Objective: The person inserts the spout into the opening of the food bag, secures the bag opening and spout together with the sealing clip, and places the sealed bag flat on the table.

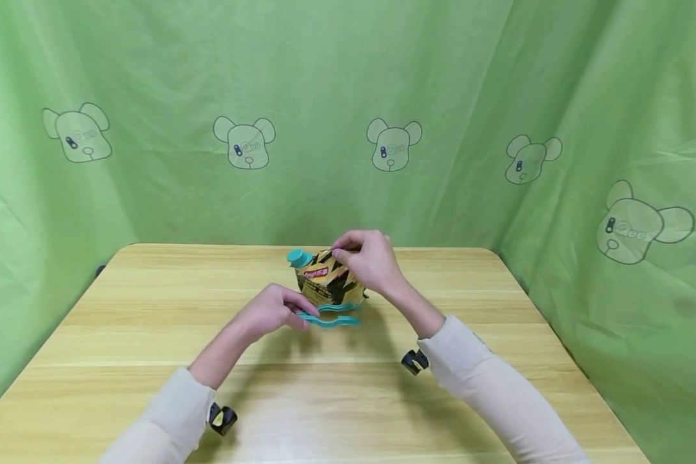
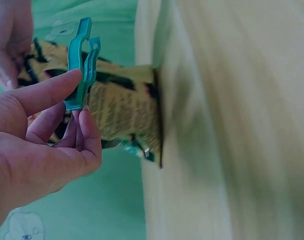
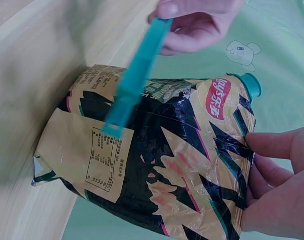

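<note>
A gold-and-black chip bag (image 1: 319, 290) stands upright at the back middle of the table. At its top left corner sits a round teal cap (image 1: 299, 258), also visible in the right wrist view. My right hand (image 1: 372, 261) pinches the bag's top edge between thumb and fingers. In front of the bag, my left hand (image 1: 275, 309) holds a teal bag clip (image 1: 342, 320) by one end, and its two wavy arms stand apart, pointing right. The left wrist view shows thumb and fingertips pinching the clip (image 2: 77, 60), with nothing between its arms.
The wooden table (image 1: 325, 399) reaches back to a green curtain (image 1: 325, 77) printed with bear heads, which also hangs along both sides. A black wrist mount (image 1: 223, 419) sits by the left cuff, and another black mount (image 1: 414, 361) by the right cuff.
</note>
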Tool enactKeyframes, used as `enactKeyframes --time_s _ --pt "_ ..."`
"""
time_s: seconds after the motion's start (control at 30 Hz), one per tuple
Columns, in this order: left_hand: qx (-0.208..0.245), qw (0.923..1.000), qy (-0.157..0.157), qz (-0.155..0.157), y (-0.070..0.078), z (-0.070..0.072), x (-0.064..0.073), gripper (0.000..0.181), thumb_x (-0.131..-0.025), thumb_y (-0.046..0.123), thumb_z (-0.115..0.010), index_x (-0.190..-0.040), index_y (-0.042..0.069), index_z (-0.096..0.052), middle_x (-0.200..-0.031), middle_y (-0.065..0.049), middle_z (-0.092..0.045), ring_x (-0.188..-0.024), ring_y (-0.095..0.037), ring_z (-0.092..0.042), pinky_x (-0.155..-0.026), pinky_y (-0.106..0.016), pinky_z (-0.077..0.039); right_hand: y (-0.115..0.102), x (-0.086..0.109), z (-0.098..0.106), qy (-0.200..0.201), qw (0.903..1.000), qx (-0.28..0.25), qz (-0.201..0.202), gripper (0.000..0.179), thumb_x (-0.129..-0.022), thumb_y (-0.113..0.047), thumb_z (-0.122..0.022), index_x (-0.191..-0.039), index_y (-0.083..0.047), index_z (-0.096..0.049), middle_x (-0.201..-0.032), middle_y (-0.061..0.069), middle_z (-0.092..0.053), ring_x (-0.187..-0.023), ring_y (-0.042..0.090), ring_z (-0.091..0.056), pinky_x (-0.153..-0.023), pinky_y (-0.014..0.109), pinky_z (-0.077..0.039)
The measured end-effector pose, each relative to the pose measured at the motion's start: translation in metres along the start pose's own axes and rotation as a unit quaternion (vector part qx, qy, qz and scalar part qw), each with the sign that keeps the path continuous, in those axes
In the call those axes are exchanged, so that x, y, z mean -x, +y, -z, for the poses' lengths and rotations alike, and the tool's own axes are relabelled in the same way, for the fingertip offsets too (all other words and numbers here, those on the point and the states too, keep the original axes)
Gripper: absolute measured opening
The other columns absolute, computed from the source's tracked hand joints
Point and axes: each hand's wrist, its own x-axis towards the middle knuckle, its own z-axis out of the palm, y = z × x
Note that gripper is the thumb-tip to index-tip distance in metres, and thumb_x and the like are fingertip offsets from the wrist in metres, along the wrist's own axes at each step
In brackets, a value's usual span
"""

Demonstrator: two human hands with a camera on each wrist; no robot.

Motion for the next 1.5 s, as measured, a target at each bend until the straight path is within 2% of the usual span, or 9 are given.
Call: enactKeyframes --time_s 0.2,0.43,0.67,0.9,1.17,1.5 --pt "0.012 0.9998 -0.006 -0.015 0.006 0.022 0.012 0.025 -0.082 0.001 -0.079 -0.106 0.004 -0.078 -0.101 -0.005 -0.076 -0.092 -0.015 -0.068 -0.093 -0.036 -0.054 0.000 0.000 0.000 -0.004 1.0000 -0.005 -0.002 0.008 -0.093 -0.011 -0.072 -0.097 -0.009 -0.078 -0.093 0.006 -0.078 -0.080 0.018 -0.072 -0.073 0.033 -0.058" --pt "0.011 0.9997 0.013 -0.016 0.008 0.049 0.021 0.025 -0.084 0.000 -0.078 -0.109 0.002 -0.077 -0.101 -0.005 -0.075 -0.095 -0.019 -0.065 -0.092 -0.035 -0.052 -0.001 -0.001 0.000 -0.006 0.9999 -0.010 -0.003 0.008 -0.092 -0.010 -0.073 -0.097 -0.009 -0.078 -0.093 0.007 -0.078 -0.080 0.019 -0.072 -0.071 0.032 -0.057" --pt "0.020 0.9991 0.036 -0.011 0.005 0.071 0.030 0.026 -0.085 -0.001 -0.077 -0.111 -0.001 -0.075 -0.096 -0.006 -0.070 -0.090 -0.019 -0.059 -0.088 -0.032 -0.049 -0.001 -0.001 0.000 -0.004 0.9999 -0.008 -0.004 0.008 -0.092 -0.011 -0.073 -0.097 -0.009 -0.078 -0.093 0.006 -0.078 -0.080 0.019 -0.071 -0.071 0.031 -0.056" --pt "0.027 0.9985 0.045 -0.014 0.002 0.081 0.035 0.027 -0.086 0.000 -0.076 -0.112 -0.001 -0.074 -0.096 -0.001 -0.071 -0.092 -0.018 -0.063 -0.092 -0.032 -0.048 0.000 -0.001 0.001 -0.004 1.0000 -0.006 -0.002 0.008 -0.092 -0.011 -0.072 -0.097 -0.010 -0.079 -0.093 0.006 -0.078 -0.080 0.018 -0.071 -0.071 0.031 -0.056" --pt "0.025 0.9980 0.058 -0.012 -0.002 0.090 0.040 0.027 -0.085 0.001 -0.076 -0.112 -0.004 -0.073 -0.095 0.000 -0.071 -0.093 -0.017 -0.063 -0.099 -0.037 -0.045 0.000 -0.002 0.001 -0.007 0.9999 -0.011 -0.003 0.008 -0.092 -0.011 -0.072 -0.097 -0.009 -0.078 -0.093 0.006 -0.077 -0.079 0.019 -0.071 -0.070 0.032 -0.057" --pt "0.033 0.9963 0.079 -0.003 -0.007 0.096 0.043 0.029 -0.086 0.002 -0.077 -0.115 -0.003 -0.073 -0.101 -0.001 -0.071 -0.094 -0.015 -0.063 -0.096 -0.034 -0.047 -0.001 -0.002 0.000 -0.005 0.9999 -0.012 -0.006 0.008 -0.092 -0.010 -0.073 -0.097 -0.009 -0.078 -0.093 0.007 -0.077 -0.079 0.020 -0.071 -0.070 0.032 -0.058"
